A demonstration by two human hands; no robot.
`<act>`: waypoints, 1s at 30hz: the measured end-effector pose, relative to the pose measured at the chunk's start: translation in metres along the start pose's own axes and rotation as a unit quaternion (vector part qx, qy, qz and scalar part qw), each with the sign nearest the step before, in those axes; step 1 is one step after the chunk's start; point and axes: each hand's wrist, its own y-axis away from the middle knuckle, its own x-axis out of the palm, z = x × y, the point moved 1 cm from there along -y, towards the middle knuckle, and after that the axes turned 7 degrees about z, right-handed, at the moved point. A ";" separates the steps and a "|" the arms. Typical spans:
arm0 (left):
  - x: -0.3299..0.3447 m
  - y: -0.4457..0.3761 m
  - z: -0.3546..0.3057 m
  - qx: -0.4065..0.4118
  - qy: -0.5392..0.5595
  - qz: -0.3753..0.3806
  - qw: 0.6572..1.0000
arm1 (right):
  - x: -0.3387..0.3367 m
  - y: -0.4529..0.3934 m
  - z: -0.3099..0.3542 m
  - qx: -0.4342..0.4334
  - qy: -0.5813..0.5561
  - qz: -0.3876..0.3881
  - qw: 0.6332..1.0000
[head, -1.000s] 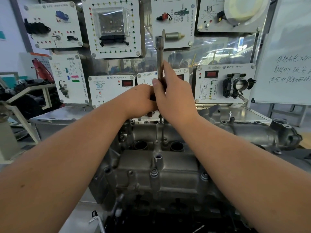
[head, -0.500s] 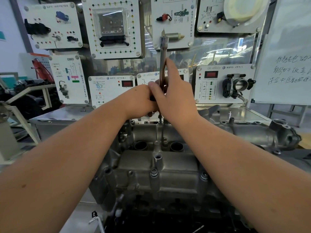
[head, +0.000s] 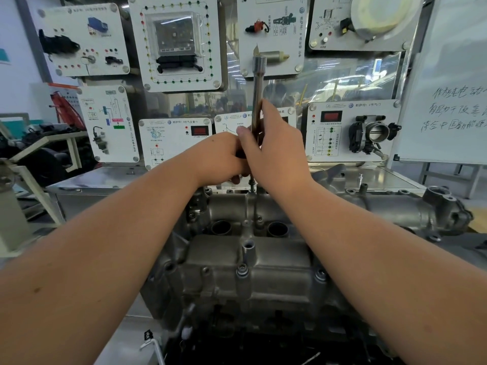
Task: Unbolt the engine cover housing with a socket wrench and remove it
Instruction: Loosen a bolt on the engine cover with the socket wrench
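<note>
Socket wrench (head: 257, 88) tilted rightward since, hands (head: 274, 151) hiding grip.

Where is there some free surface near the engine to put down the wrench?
Bare steel bench top lies left of the left hand; another bare patch sits right of the right hand, below the throttle panel. The engine cover housing is crowded with bolts.

wall: white display panels (head: 181, 43) | right: whiteboard (head: 453, 83), handwritten | steel bench (head: 105, 180) | left: white frame (head: 39, 146)
</note>
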 end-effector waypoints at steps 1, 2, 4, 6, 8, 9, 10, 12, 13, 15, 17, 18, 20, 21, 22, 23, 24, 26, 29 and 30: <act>0.000 0.000 0.000 0.001 0.000 0.000 1.000 | 0.000 0.000 -0.001 0.002 -0.015 -0.007 1.000; 0.001 -0.001 0.000 0.002 -0.002 0.000 1.000 | 0.000 0.000 -0.001 0.000 -0.026 -0.014 1.000; 0.001 -0.001 0.000 0.003 -0.006 0.000 1.000 | 0.001 0.000 -0.001 -0.012 -0.017 -0.022 1.000; 0.001 0.000 0.000 0.001 0.007 -0.001 1.000 | 0.001 0.000 -0.001 -0.023 0.006 -0.024 0.999; 0.001 0.001 -0.001 0.001 0.027 0.004 1.000 | 0.001 -0.001 -0.002 -0.021 0.017 -0.018 0.999; 0.001 0.002 -0.001 0.001 0.030 0.007 1.000 | 0.001 -0.001 -0.002 -0.015 0.016 -0.008 1.000; 0.001 0.002 -0.002 0.001 0.026 0.007 1.000 | 0.001 0.000 -0.001 -0.009 0.011 0.002 1.000; 0.000 0.001 -0.001 0.000 0.009 0.007 1.000 | 0.002 0.002 -0.001 -0.003 -0.003 0.009 1.000; 0.000 0.000 0.000 -0.002 0.001 0.007 1.000 | 0.002 0.002 -0.001 -0.003 -0.012 0.007 1.000; 0.000 0.000 0.001 -0.007 -0.006 0.004 1.000 | 0.003 0.001 -0.002 -0.010 -0.017 -0.004 1.000; 0.001 -0.001 0.002 -0.007 -0.011 0.001 1.000 | 0.002 0.000 -0.002 -0.025 0.007 -0.018 1.000; 0.001 -0.001 0.001 -0.005 -0.011 0.000 1.000 | 0.002 0.000 -0.001 -0.027 0.015 -0.017 0.999; 0.001 0.000 0.000 0.001 0.003 -0.002 1.000 | 0.002 0.000 0.001 -0.016 0.012 -0.001 1.000; 0.001 0.000 -0.001 0.002 0.016 -0.002 1.000 | 0.002 0.001 0.002 -0.010 0.011 0.005 1.000; 0.001 0.001 -0.001 0.004 0.024 0.002 1.000 | 0.002 0.001 0.002 -0.007 0.010 0.008 1.000; 0.000 0.002 -0.002 0.006 0.025 0.007 1.000 | 0.002 0.001 0.002 -0.006 0.010 0.009 1.000; 0.000 0.003 -0.002 0.009 0.021 0.012 1.000 | 0.002 0.001 0.001 -0.007 0.008 0.011 1.000; -0.001 0.003 -0.001 0.009 0.009 0.014 1.000 | 0.003 0.001 0.000 -0.012 -0.005 0.012 1.000; -0.001 0.001 0.001 0.005 0.006 0.004 1.000 | 0.004 0.001 -0.001 -0.028 -0.010 -0.006 1.000; -0.001 0.000 0.002 0.004 0.001 0.004 1.000 | 0.004 0.001 -0.002 -0.032 -0.005 -0.013 0.999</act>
